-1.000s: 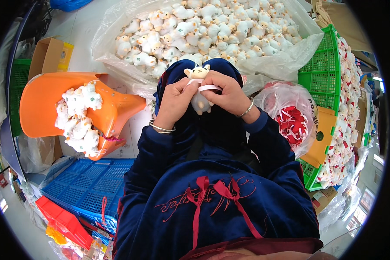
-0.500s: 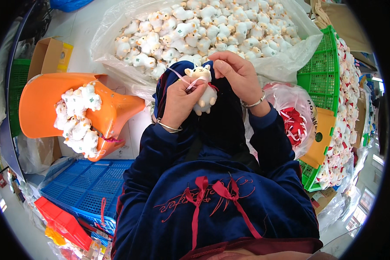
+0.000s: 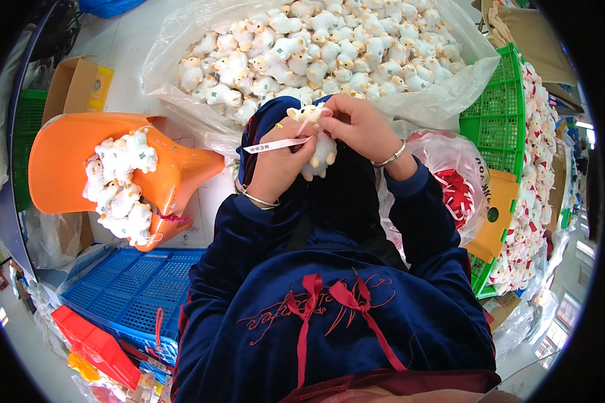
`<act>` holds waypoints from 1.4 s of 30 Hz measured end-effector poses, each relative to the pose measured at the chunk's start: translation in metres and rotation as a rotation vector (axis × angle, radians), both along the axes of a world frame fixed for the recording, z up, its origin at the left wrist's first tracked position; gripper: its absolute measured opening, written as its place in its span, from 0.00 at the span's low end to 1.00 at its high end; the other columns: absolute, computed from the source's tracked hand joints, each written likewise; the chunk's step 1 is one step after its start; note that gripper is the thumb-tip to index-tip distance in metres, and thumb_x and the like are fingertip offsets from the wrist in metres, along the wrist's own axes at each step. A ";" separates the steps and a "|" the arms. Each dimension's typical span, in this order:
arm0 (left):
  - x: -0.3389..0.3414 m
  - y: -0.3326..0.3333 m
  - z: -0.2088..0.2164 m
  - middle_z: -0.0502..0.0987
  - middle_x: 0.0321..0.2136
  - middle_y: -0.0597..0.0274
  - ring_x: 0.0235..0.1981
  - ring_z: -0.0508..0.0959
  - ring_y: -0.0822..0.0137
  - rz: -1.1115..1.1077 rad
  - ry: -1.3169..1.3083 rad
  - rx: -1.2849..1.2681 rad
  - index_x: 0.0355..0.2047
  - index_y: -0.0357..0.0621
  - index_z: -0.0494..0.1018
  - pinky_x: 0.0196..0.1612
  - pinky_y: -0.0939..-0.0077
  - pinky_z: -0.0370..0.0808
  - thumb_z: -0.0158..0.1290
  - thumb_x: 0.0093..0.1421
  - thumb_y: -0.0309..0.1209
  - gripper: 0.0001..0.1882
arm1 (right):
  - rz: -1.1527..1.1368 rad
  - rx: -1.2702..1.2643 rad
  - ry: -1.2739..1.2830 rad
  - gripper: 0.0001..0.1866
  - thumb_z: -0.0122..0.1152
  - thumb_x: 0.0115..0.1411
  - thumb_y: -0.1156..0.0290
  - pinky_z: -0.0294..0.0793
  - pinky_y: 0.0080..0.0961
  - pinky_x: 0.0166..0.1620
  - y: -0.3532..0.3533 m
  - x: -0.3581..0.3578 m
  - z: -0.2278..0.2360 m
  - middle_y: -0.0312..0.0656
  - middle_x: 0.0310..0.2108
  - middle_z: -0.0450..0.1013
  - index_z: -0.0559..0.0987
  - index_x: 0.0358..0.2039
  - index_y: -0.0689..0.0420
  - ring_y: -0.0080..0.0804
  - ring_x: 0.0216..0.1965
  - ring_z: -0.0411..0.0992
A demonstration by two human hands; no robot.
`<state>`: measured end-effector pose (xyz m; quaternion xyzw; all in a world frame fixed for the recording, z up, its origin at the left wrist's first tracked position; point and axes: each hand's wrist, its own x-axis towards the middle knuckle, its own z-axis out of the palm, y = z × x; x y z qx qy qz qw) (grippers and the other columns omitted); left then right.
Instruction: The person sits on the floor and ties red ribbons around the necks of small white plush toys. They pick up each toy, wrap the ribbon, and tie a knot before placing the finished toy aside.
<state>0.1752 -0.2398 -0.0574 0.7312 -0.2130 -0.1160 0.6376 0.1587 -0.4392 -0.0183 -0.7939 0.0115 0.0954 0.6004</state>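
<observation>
Above my lap I hold a small white plush sheep (image 3: pixel 319 158), upright with its head away from me. My left hand (image 3: pixel 280 161) is closed round its left side, with a pale printed ribbon (image 3: pixel 275 145) sticking out to the left across the fingers. Fingertips of my right hand (image 3: pixel 364 127) pinch at the plush's neck, just under its face; what exactly they grip there is too small to make out. Beyond my knees lies a large clear plastic bag (image 3: pixel 175 101) heaped with similar plush sheep (image 3: pixel 289 50).
At left an orange stool (image 3: pixel 60 161) bears several plush sheep (image 3: pixel 121 185), with a blue crate (image 3: pixel 134 282) and red bin (image 3: pixel 101 342) nearer me. On the right stand a plastic bag (image 3: pixel 477 161) of red ribbon pieces (image 3: pixel 456 198) and a green crate (image 3: pixel 494 111) beside many red-trimmed plush toys (image 3: pixel 534 161).
My right hand has moved left from beside the plush to its neck, fingers now pinched there. The ribbon, which pointed up and left, now lies flatter across my left hand.
</observation>
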 end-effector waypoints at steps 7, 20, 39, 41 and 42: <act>-0.006 -0.006 0.002 0.79 0.41 0.53 0.36 0.79 0.59 0.050 -0.314 -0.005 0.36 0.39 0.77 0.40 0.72 0.76 0.60 0.58 0.20 0.05 | -0.168 0.141 0.123 0.08 0.65 0.65 0.71 0.68 0.15 0.29 0.002 0.002 0.007 0.32 0.24 0.73 0.78 0.32 0.62 0.15 0.25 0.69; -0.009 -0.010 -0.007 0.79 0.32 0.56 0.32 0.81 0.58 0.183 -0.190 -0.007 0.36 0.40 0.76 0.36 0.70 0.77 0.60 0.59 0.23 0.05 | 0.272 0.273 0.169 0.06 0.64 0.65 0.71 0.69 0.15 0.37 -0.018 -0.025 0.010 0.28 0.30 0.75 0.82 0.36 0.61 0.14 0.32 0.69; -0.014 -0.011 -0.011 0.80 0.32 0.65 0.28 0.77 0.79 0.179 0.066 -0.177 0.40 0.37 0.77 0.31 0.83 0.74 0.60 0.65 0.25 0.06 | 0.157 -0.446 -0.205 0.07 0.66 0.59 0.70 0.72 0.24 0.34 0.005 0.000 0.008 0.40 0.29 0.77 0.81 0.32 0.61 0.27 0.29 0.74; -0.015 -0.008 -0.004 0.80 0.35 0.66 0.33 0.78 0.79 0.149 0.155 -0.190 0.40 0.37 0.77 0.36 0.84 0.76 0.59 0.66 0.25 0.05 | 0.218 -0.423 -0.296 0.08 0.64 0.62 0.69 0.71 0.23 0.34 0.001 0.001 0.008 0.38 0.29 0.76 0.80 0.32 0.61 0.25 0.29 0.73; -0.015 -0.008 -0.006 0.80 0.35 0.66 0.33 0.78 0.79 0.140 0.151 -0.186 0.41 0.37 0.76 0.36 0.84 0.76 0.59 0.66 0.25 0.05 | 0.132 -0.322 -0.208 0.09 0.62 0.63 0.68 0.71 0.23 0.34 -0.001 -0.001 0.011 0.37 0.29 0.76 0.80 0.33 0.62 0.24 0.29 0.72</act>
